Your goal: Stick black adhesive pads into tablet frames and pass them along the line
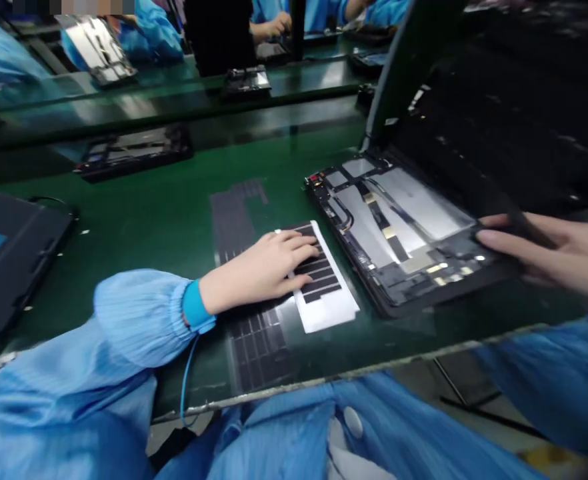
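My left hand lies flat, fingers slightly apart, on a white-backed sheet of black adhesive strips. More black strip sheets lie flat on the green belt beneath and beside that wrist. To the right, an opened tablet shows its inner frame, silver panels, gold tabs and thin cables. My right hand grips the tablet's near right edge, which is raised slightly off the belt. A large dark panel stands tilted up behind the tablet and seems joined to it.
A dark tablet lies at the left on the green belt. Another device lies farther along. Beyond a divider, co-workers in blue sleeves handle more devices. A blue wrist strap cord hangs over the bench's near edge.
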Tool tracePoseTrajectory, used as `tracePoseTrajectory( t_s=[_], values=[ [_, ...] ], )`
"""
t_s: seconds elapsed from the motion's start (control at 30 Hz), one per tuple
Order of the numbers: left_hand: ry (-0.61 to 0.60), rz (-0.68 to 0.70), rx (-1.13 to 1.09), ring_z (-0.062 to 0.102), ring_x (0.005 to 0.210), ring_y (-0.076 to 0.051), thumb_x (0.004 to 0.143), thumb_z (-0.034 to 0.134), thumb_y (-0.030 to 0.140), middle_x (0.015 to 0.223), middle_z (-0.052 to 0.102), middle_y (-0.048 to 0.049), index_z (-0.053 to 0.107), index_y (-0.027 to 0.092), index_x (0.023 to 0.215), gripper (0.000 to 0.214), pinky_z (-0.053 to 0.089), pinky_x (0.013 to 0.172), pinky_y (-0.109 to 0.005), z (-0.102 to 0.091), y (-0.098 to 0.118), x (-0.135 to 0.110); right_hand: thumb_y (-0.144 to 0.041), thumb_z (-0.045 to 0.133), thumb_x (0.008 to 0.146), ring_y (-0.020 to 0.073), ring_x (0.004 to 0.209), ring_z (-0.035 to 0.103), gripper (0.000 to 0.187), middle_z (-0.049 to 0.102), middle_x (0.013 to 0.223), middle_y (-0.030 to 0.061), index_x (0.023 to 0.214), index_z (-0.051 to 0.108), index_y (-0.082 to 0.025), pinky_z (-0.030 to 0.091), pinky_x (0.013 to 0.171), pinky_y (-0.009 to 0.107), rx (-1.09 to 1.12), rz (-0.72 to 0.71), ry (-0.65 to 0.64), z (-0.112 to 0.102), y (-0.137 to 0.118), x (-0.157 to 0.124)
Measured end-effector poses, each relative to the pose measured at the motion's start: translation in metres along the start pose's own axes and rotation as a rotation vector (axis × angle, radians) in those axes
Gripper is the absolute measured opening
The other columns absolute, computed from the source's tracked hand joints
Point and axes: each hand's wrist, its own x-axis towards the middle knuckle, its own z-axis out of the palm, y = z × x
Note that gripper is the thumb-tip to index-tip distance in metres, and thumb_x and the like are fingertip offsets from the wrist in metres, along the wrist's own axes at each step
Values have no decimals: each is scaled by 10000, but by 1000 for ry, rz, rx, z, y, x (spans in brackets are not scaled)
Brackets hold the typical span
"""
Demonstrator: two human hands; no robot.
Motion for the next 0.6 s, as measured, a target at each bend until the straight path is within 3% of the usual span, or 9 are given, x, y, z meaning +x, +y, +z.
tracePoseTrajectory(
  t_s=[0.1, 0.17, 0.27, 0.33, 0.4, 0.47, 0.6],
  values=[
    [37, -46, 47, 378, 1239, -258, 892, 440, 360, 1334, 457, -105, 490, 155, 1178, 355, 341, 1010, -408, 2, -6, 1, -371, 635, 738, 136, 566, 518, 206, 575, 606, 36, 651, 613, -185, 392, 558, 276, -246, -276, 201, 4, -18, -8],
    [51, -32, 47, 381, 1221, -266, 879, 451, 421, 1300, 477, -109, 500, 151, 1150, 386, 349, 993, -408, 3, -6, 2, -371, 510, 834, 125, 558, 532, 298, 571, 590, 38, 656, 629, -164, 418, 582, 263, -87, -379, 239, 13, -40, -16],
    [60, -28, 69, 405, 1170, -289, 823, 480, 545, 1235, 506, -134, 520, 134, 1095, 495, 357, 962, -426, 5, -4, 5, -402, 388, 887, 106, 496, 547, 414, 593, 609, 36, 651, 623, -156, 430, 480, 231, 202, -380, -30, 31, -71, -28],
    [56, -40, 93, 418, 1130, -297, 799, 487, 580, 1202, 518, -139, 527, 133, 1078, 528, 361, 936, -431, 6, -3, 7, -395, 469, 853, 113, 530, 575, 321, 612, 661, 22, 667, 597, -168, 451, 493, 229, 247, -535, -259, 44, -84, -33],
    [50, -59, 101, 425, 1091, -295, 791, 491, 584, 1181, 525, -125, 525, 154, 1091, 525, 365, 904, -426, 6, -3, 9, -353, 564, 806, 130, 627, 602, 180, 631, 733, 10, 749, 596, -185, 474, 579, 241, 210, -774, -401, 57, -90, -35],
    [42, -82, 95, 426, 1056, -291, 780, 499, 588, 1165, 530, -106, 515, 183, 1116, 526, 365, 870, -421, 5, -2, 10, -322, 596, 791, 141, 692, 609, 127, 645, 771, 9, 814, 598, -197, 471, 623, 247, 157, -890, -438, 68, -89, -35],
    [30, -109, 81, 424, 1008, -287, 757, 518, 598, 1130, 533, -86, 513, 215, 1114, 524, 344, 836, -425, 4, -2, 10, -307, 587, 801, 146, 700, 628, 109, 660, 792, 19, 840, 601, -206, 476, 610, 243, 171, -857, -452, 77, -81, -34]
  ],
)
